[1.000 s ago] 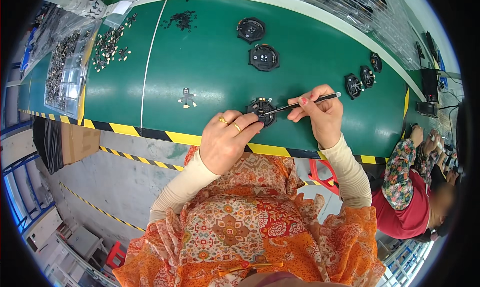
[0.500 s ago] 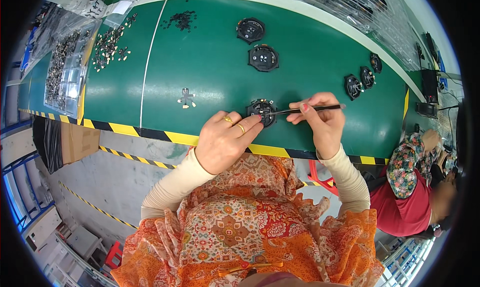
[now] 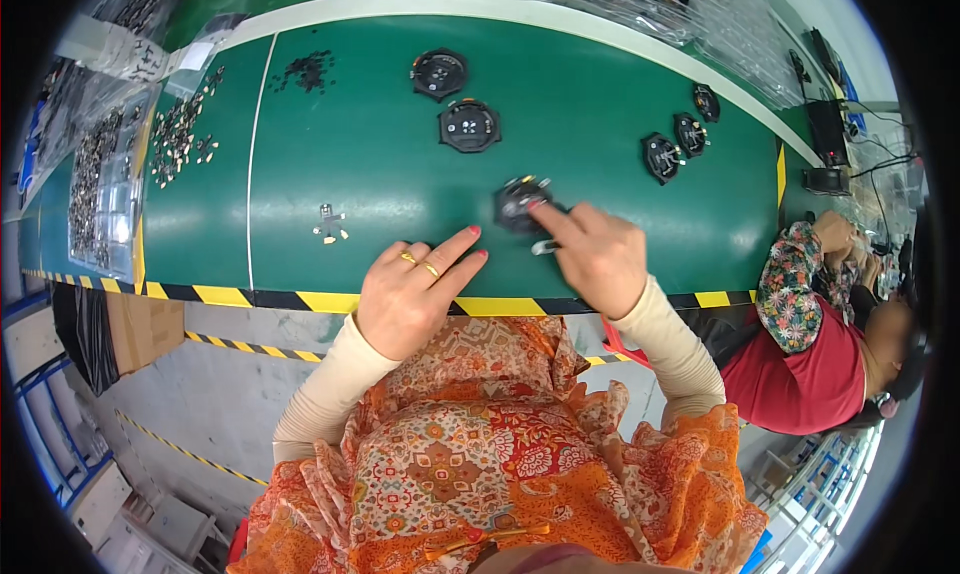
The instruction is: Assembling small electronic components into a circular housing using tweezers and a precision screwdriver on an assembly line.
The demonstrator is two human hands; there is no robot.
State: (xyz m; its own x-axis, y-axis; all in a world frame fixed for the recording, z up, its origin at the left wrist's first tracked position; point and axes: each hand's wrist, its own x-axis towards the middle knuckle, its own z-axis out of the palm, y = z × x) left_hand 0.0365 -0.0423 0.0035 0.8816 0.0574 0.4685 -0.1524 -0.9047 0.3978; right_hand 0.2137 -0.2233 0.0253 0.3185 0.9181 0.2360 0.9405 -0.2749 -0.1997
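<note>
My right hand (image 3: pixel 605 259) lies over a round black watch case (image 3: pixel 518 206), its index finger pressed on the case; the thumb is hidden, and the case is blurred. A silver tip, apparently of tweezers (image 3: pixel 544 247), pokes out under that hand; the rest is out of sight. To the left, my left hand (image 3: pixel 408 292) rests on the green mat near the front edge, empty, index and middle fingers stretched out. Further left lies a small flex-cable part (image 3: pixel 330 225) with pale tabs. Beyond my hands sit two more black watch cases, one nearer (image 3: pixel 469 127) and one farther (image 3: pixel 439 74).
Several smaller black cases (image 3: pixel 661 159) stand at the right. Small black pieces (image 3: pixel 308 71) and a heap of flex parts (image 3: pixel 178 134) lie at the far left, beside a clear tray (image 3: pixel 125 239). Another person (image 3: pixel 790 374) works at the right. Striped tape (image 3: pixel 500 306) lines the front edge.
The watch case has moved right and away from me, under my right hand. My left hand has come off it. The tweezers, earlier pointing into the case, are now mostly hidden. The view has shifted.
</note>
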